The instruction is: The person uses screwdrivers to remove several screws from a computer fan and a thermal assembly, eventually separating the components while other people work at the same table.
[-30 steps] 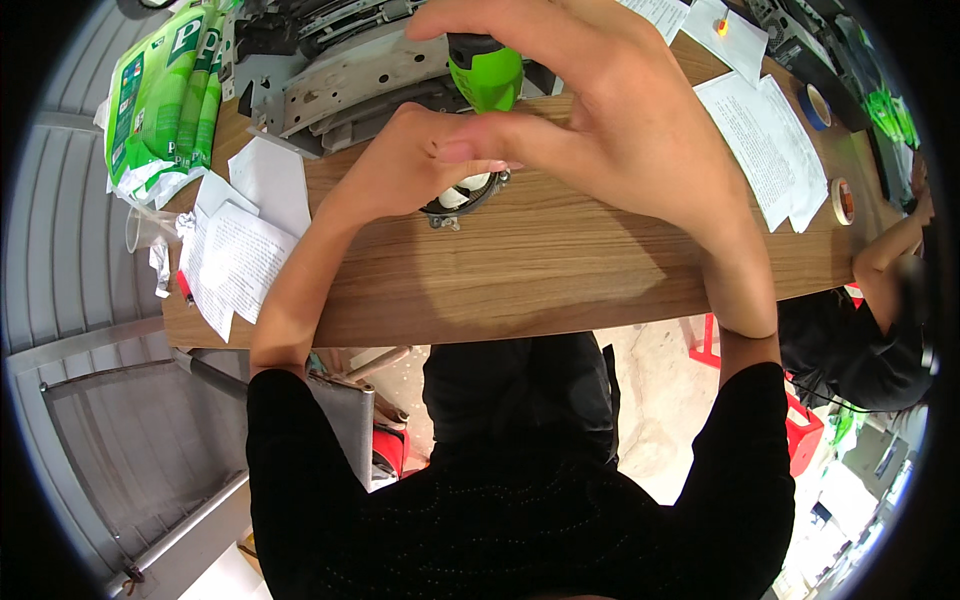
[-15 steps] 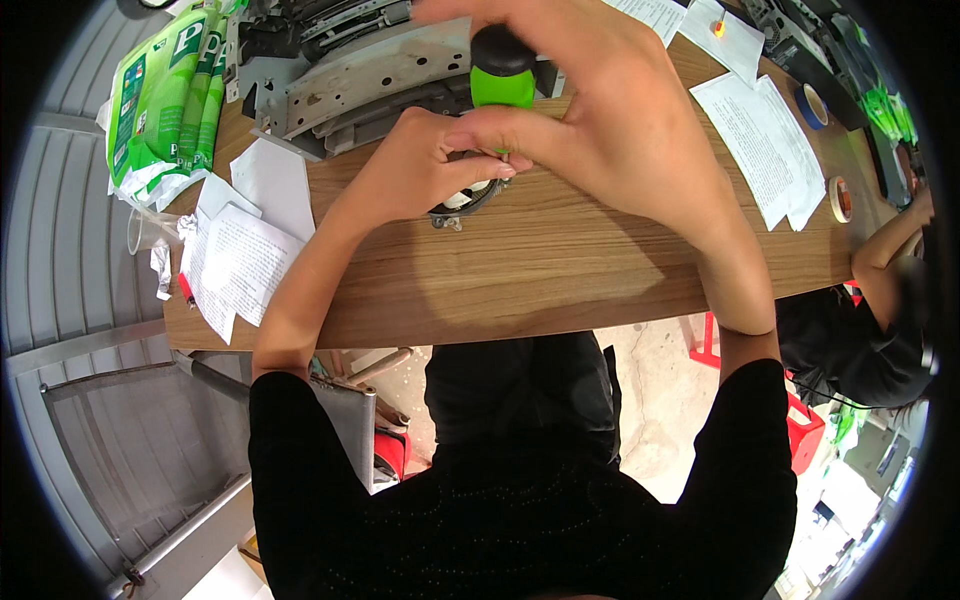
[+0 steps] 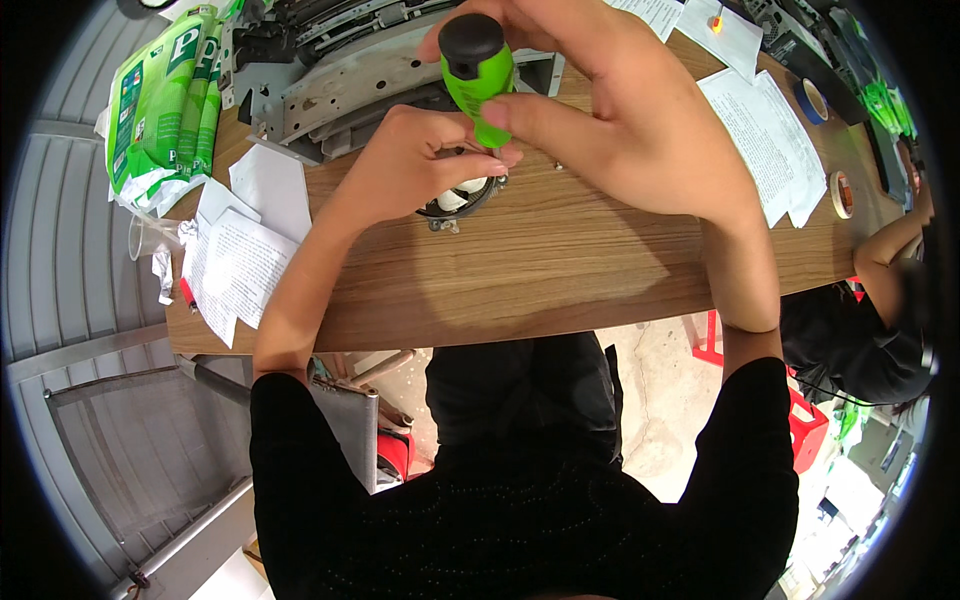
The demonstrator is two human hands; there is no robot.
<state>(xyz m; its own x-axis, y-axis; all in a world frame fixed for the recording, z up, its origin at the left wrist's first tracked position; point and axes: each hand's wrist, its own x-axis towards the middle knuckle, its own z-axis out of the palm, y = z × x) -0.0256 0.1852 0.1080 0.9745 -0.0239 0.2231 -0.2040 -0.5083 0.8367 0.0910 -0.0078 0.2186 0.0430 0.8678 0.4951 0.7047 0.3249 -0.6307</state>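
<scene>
My right hand (image 3: 640, 125) grips a screwdriver (image 3: 478, 75) by its green and black handle, with the thumb along its side. The handle leans, its black end up and its lower end just above my left fingertips. My left hand (image 3: 410, 165) lies over a round part (image 3: 453, 203) with a dark rim and white pieces inside, resting on the table. Left thumb and fingers are pinched together at the rim's right side, around the screwdriver's lower end; what lies between them is hidden. A tiny metal piece (image 3: 558, 165) is on the wood nearby.
A large metal and black machine frame (image 3: 370, 85) stands behind my hands. Green packages (image 3: 165, 100) and papers (image 3: 240, 255) lie at left. More papers (image 3: 765, 140) and tape rolls (image 3: 841, 195) are at right, near another person's arm (image 3: 890, 240).
The screwdriver handle has swung from near upright to a leftward tilt and turned more into view. My right hand has shifted slightly right, uncovering the tiny metal piece. My left hand stays nearly put.
</scene>
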